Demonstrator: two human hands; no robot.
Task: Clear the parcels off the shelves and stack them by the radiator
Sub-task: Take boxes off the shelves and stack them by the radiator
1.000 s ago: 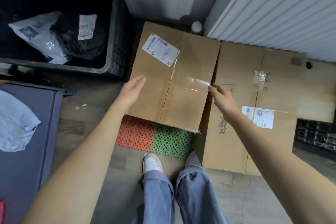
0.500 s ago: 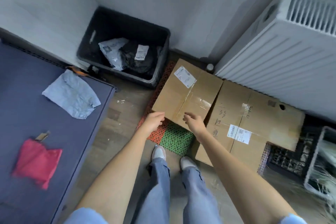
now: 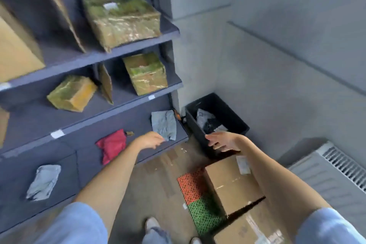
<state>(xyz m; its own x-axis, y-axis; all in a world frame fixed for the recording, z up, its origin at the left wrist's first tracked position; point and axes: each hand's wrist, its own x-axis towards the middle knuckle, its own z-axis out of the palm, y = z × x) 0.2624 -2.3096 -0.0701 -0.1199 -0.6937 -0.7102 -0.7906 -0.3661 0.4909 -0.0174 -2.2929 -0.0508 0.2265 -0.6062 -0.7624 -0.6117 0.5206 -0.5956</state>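
Dark blue shelves (image 3: 126, 49) fill the left. A large tape-wrapped parcel (image 3: 120, 18) lies on the upper shelf, two smaller wrapped parcels (image 3: 146, 73) (image 3: 72, 93) on the middle one. On the lowest shelf lie a grey mailer bag (image 3: 164, 125), a red bag (image 3: 112, 144) and another grey bag (image 3: 43, 181). My left hand (image 3: 148, 140) hovers at the grey mailer's near corner, fingers loosely curled, empty. My right hand (image 3: 221, 141) is open in the air above the crate's edge. Two cardboard boxes (image 3: 229, 184) (image 3: 251, 228) sit on the floor beside the white radiator (image 3: 332, 170).
A black crate (image 3: 235, 117) holding bagged parcels stands in the corner against the grey wall. Orange and green perforated mats (image 3: 198, 200) lie on the wooden floor by my feet. Flat cardboard pieces (image 3: 57, 6) lean on the shelves; a plain box (image 3: 15, 49) sits at far left.
Both hands left the cardboard box on the floor. My view swung up and left from the boxes to the shelves, and my left hand moved toward the grey mailer.
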